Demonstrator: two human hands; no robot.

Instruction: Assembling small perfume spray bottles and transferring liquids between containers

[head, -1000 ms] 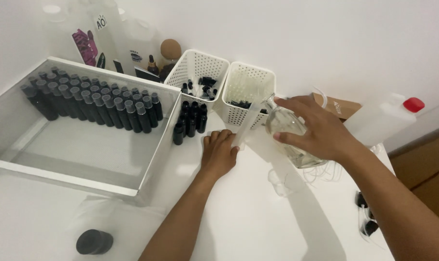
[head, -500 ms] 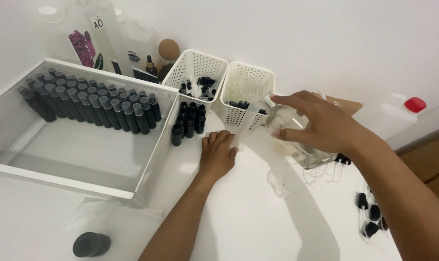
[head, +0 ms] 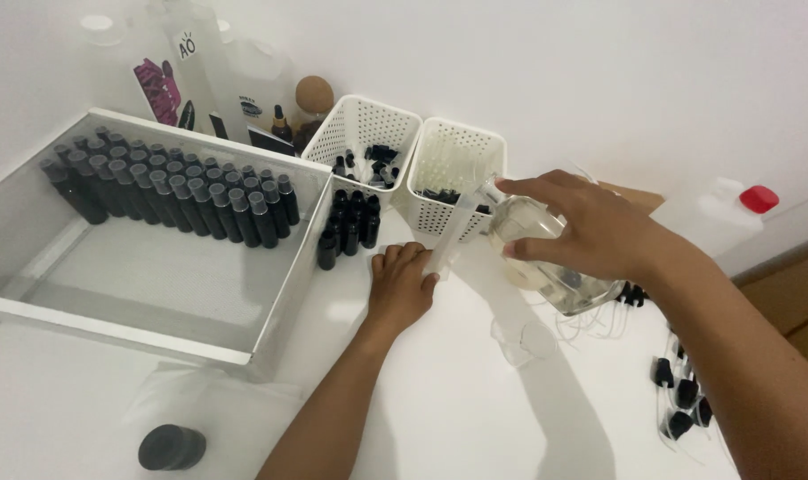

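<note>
Right hand [head: 590,233] wrapped around clear glass bottle of pale yellowish liquid [head: 537,258], fingers closed over its upper side, bottle lifted off white tabletop [head: 439,391] and tilted with neck toward the left. Long clear plastic syringe tube [head: 453,238] slanting from bottle mouth down to left hand [head: 402,286]. Left hand knuckles-up on the tabletop, fingers curled narrow at lower end of the tube; whether anything small sits under the fingers cannot be told.

Just left of that hand, cluster of small black capped bottles [head: 350,227] standing on the table, beside wall of large white shallow tray [head: 288,267]. Inside tray, along far edge, rows of more black capped bottles [head: 168,191], upright, packed close. Behind the hands, two white perforated plastic baskets [head: 364,133] side by side, dark small parts at their bottoms.

Below the lifted bottle, small clear plastic cup [head: 521,342] on the table, apart from both hands. At right edge, loose black dropper caps [head: 679,400]. Far right, translucent white jug with red cap [head: 719,213]. Near front edge, round black lid [head: 171,446], well apart from everything else.
</note>
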